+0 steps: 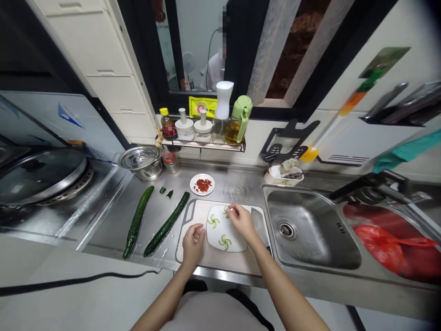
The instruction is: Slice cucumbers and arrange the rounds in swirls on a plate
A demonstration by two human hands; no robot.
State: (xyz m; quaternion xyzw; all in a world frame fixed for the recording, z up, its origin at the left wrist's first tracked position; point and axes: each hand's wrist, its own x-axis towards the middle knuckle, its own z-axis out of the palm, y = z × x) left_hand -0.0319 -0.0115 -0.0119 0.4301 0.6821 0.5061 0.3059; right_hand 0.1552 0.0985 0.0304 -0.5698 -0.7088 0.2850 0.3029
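A white plate (215, 239) with pinwheel patterns of thin green-edged cucumber slices (225, 242) lies on a cutting board (223, 265). My right hand (242, 223) is over the plate's upper right, fingertips pinched beside another pinwheel; whatever they hold is too small to name. At the plate's left edge is my left hand (193, 241), its fingers loosely curved and apart, holding nothing visible. A knife blade (259, 223) rests along the board's right side, partly hidden by my right arm. A small dish (193, 188) of red dried berries (203, 185) stands behind the board.
Left of the board lie a long cucumber (138, 223), a cut cucumber (167, 226) and small end pieces (169, 194). A lidded pot (141, 163) stands behind. Right are the sink (306, 230), faucet (365, 186) and red plastic bag (379, 248). A seasoning rack (206, 146) hangs above.
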